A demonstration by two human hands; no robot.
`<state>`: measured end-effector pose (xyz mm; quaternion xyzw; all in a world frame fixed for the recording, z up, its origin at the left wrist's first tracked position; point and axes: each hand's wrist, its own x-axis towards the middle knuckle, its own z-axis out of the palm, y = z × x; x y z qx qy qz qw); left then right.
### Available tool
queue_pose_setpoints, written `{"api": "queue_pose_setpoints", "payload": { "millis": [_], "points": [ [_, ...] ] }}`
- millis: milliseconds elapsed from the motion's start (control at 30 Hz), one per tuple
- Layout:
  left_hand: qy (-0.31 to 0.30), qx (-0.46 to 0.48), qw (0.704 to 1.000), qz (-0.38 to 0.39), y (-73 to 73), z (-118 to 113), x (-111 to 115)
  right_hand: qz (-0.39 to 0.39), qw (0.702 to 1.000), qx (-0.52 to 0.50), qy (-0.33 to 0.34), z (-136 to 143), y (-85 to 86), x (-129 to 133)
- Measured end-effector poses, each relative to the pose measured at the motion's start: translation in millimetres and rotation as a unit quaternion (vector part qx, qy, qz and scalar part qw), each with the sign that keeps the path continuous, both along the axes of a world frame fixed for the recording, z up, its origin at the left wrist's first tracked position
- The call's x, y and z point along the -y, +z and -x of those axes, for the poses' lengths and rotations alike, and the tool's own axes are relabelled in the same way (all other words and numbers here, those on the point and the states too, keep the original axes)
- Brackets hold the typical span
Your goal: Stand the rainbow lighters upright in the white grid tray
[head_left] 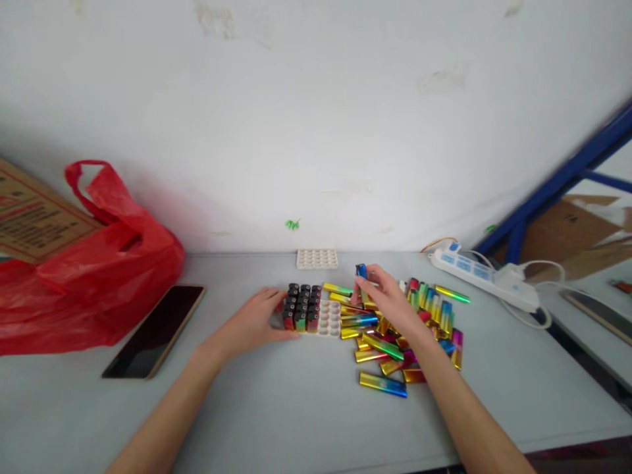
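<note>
My right hand [382,289] holds a blue metallic lighter [361,270] upright by its body, dark top up, over the left edge of a loose pile of shiny lighters [390,345]. My left hand [259,319] grips the left side of a pale tray [330,318] with round pockets, thumb at the front corner and fingers behind. Rows of standing lighters [301,308] with black tops fill the tray's left part. Its right columns show bare pockets. Colours in the pile run through gold, green, blue, red and purple.
Against the wall lies a second pocketed tray [316,259]. A phone [154,332] and a red plastic bag [99,283] with a cardboard box [39,214] are on the left. At the right sits a white power strip [484,276] with cables, near a blue metal frame [548,184].
</note>
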<state>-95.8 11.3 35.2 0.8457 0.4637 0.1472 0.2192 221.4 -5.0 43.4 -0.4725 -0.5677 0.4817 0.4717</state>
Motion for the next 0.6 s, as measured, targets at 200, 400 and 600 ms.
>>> {"api": "queue_pose_setpoints", "payload": {
  "millis": [200, 400, 600],
  "points": [
    [-0.013, 0.014, 1.000, 0.017, 1.1, 2.0, -5.1, 0.084, 0.995, -0.051, 0.030, 23.7, -6.2, 7.5],
    [-0.011, 0.008, 0.999, 0.035, 1.4, 5.4, -4.8, -0.044, 0.985, 0.163, -0.035, 35.0, -6.2, 14.6],
    [-0.015, 0.016, 1.000, 0.022, -3.2, 6.4, -6.1, -0.063, 0.970, 0.227, -0.057, 41.2, -3.3, 16.7]
  ]
}}
